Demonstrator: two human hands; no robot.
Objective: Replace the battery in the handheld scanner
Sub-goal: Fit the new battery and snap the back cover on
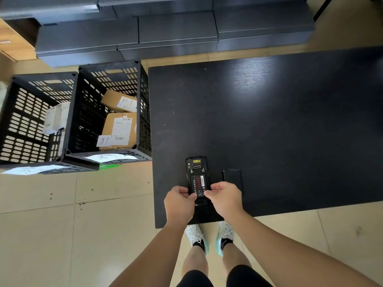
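Both hands, left hand (179, 198) and right hand (224, 196), are pinched on the scanner (196, 179), laid face down on the table (269, 121). Its battery (198, 184) is exposed; the removed cover (232, 179) lies just right of the scanner. Whether this battery is old or new cannot be told.

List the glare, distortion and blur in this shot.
Head view: a broad patch of glare on the table, far from the scanner; wide-angle bending curves the table edges and the crates; the battery label is too small to read; both hands, left hand and right hand, look sharp, with no motion blur.
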